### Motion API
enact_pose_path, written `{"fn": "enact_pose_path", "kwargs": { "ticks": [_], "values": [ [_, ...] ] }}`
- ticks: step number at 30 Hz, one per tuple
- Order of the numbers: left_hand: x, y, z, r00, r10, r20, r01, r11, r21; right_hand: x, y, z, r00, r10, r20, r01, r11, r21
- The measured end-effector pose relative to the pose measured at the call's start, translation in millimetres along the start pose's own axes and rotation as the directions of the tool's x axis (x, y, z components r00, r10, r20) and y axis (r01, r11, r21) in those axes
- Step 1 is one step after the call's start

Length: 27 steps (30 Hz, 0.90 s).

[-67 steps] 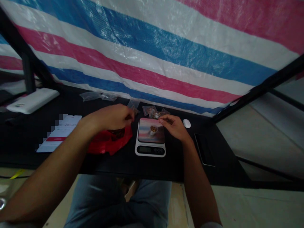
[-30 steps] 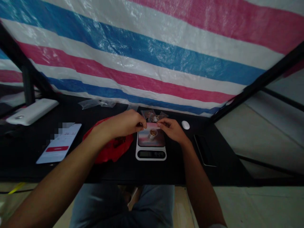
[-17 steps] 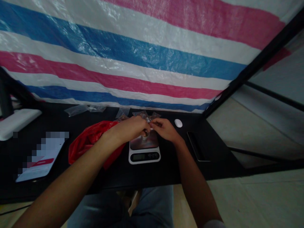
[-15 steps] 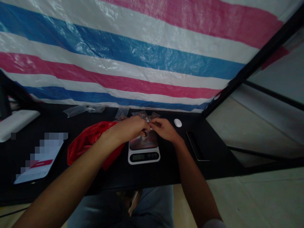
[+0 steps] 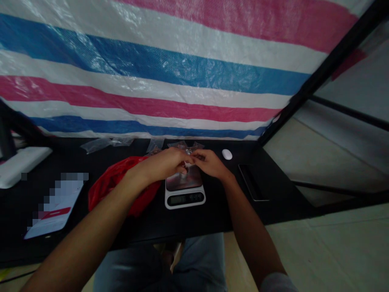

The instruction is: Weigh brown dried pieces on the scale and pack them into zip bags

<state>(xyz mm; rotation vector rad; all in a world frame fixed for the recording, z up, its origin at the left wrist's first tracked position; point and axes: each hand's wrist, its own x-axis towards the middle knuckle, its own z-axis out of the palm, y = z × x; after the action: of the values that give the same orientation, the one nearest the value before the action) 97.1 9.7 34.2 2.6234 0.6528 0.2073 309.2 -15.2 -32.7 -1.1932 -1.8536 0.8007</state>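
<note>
Had small cup (image 5: 182, 176) on scale (image 5: 185, 199) just under left hand (image 5: 170, 161), farther from right hand (image 5: 210, 163); couldn't tell either's fingers' grip.

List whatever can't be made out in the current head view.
All in the head view:
Small cup: contents hidden by the left hand.
Between the fingertips of the left hand and right hand: anything held is hidden by fingers.
Scale display: reading too small and dim.
Red bag: partly behind the left arm.
Lit screen: partly pixelated.
White device: cut off by the left edge.
</note>
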Motion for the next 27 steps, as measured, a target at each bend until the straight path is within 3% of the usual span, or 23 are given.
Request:
{"fn": "enact_pose_path", "kwargs": {
  "ticks": [3,6,10,13,17,21,27],
  "values": [
    [-15,-4,-11.2,0.995,-0.001,-0.097,0.000,1.000,-0.006,0,1,-1,1.000,-0.008,-0.008,0.008,1.000,-0.010],
    [-45,-15,-26.5,0.980,-0.134,-0.148,0.141,0.989,0.037,-1,2,-2,1.000,0.002,-0.030,-0.003,1.000,-0.023],
    [-92,-40,-27.5,0.909,-0.415,0.039,0.412,0.909,0.064,-2,1,-2,0.999,-0.003,-0.039,0.003,1.000,-0.016],
    [-113,-57,-11.4,0.868,-0.491,0.069,0.484,0.869,0.102,-1,-1,1,1.000,0.000,-0.016,0.000,1.000,-0.025],
    [-114,-66,9.3,0.896,-0.441,0.054,0.434,0.894,0.109,-1,-2,4,1.000,0.013,-0.010,-0.014,0.999,-0.039],
    [-105,-67,16.3,0.929,-0.369,0.012,0.365,0.923,0.123,-1,-1,4,0.999,0.034,-0.008,-0.034,0.998,-0.048],
    [-98,-73,17.9,0.913,-0.408,0.005,0.405,0.908,0.110,-1,-1,5,1.000,0.030,-0.002,-0.030,0.998,-0.060]
  ]
}}
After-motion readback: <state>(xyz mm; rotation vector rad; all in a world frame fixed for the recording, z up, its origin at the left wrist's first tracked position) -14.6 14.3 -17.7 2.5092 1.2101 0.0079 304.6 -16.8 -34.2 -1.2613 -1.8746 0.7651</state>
